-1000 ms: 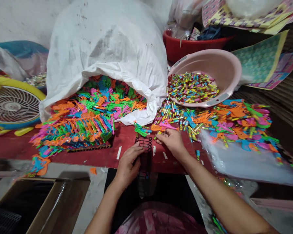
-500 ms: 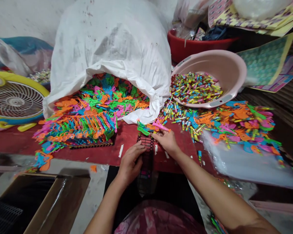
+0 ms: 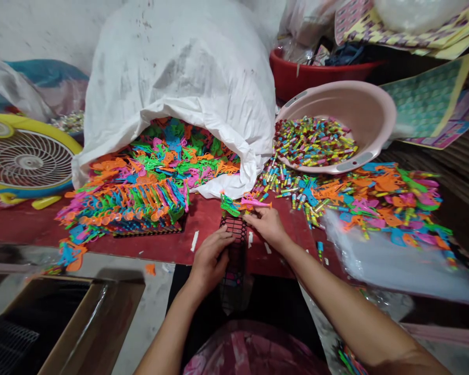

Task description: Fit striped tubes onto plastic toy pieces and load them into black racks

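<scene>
A narrow black grid rack [image 3: 234, 227] lies across the table edge in front of me, its near end over my lap. My left hand [image 3: 210, 256] is on the rack's left side, fingers bent over its edge. At the rack's far end sit small green, blue and orange plastic pieces [image 3: 230, 204]. My right hand [image 3: 269, 225] is closed at the right of that end, pinching a pink plastic piece [image 3: 255, 202] that lies nearly level above the rack. Its fingertips partly hide where the piece meets the rack.
A filled rack [image 3: 140, 229] of colourful pieces stands at left, before a white sack [image 3: 180, 62] spilling more. A pink basin [image 3: 375, 112] holds small coloured tubes. Loose pieces [image 3: 386, 192] lie at right by clear plastic bags [image 3: 406, 265]. A yellow fan [image 3: 27, 156] and cardboard box [image 3: 97, 317] are left.
The pink piece has tilted from slanting down at its right end to nearly level. My right hand has shifted very slightly; my left hand stays on the rack.
</scene>
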`<state>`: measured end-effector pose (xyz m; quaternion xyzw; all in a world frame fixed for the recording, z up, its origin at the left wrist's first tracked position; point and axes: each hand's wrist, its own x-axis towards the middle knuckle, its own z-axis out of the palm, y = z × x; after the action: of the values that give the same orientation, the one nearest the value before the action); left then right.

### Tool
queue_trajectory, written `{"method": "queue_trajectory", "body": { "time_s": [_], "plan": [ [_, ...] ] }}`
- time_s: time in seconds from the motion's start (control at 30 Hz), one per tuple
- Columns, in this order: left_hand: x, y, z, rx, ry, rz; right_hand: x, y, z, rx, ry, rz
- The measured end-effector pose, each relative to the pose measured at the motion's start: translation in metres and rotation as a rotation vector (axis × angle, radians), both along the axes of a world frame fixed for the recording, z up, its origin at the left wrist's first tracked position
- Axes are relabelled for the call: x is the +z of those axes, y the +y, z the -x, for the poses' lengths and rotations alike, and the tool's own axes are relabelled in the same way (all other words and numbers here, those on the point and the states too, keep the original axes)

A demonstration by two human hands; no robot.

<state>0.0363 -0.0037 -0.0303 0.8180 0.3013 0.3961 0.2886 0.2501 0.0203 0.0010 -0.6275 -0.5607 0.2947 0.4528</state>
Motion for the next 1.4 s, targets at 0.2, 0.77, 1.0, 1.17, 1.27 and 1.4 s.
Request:
{"method": "queue_trajectory", "body": {
  "time_s": [0.2, 0.77, 1.0, 1.17, 1.27, 1.4],
  "plan": [
    [0.003, 0.000, -0.001, -0.002, 0.005, 0.002, 0.002, -0.002, 0.002, -0.113, 0.177, -0.050],
    [0.070, -0.028, -0.041, 0.123, -0.358, 0.389, 0.031, -0.065, 0.027, -0.195, -0.470, -0.380],
    [0.070, -0.031, -0.048, 0.250, -0.400, 0.522, 0.023, -0.088, 0.047, -0.088, -0.491, -0.344],
    [0.078, -0.035, -0.042, 0.164, -0.529, 0.752, 0.026, -0.104, 0.043, 0.021, -0.252, -0.370],
    [0.080, -0.037, -0.040, 0.118, -0.568, 0.877, 0.034, -0.110, 0.036, -0.121, -0.087, -0.281],
    [0.080, -0.041, -0.043, 0.068, -0.564, 0.932, 0.044, -0.107, 0.028, -0.174, 0.120, -0.224]
  ]
}}
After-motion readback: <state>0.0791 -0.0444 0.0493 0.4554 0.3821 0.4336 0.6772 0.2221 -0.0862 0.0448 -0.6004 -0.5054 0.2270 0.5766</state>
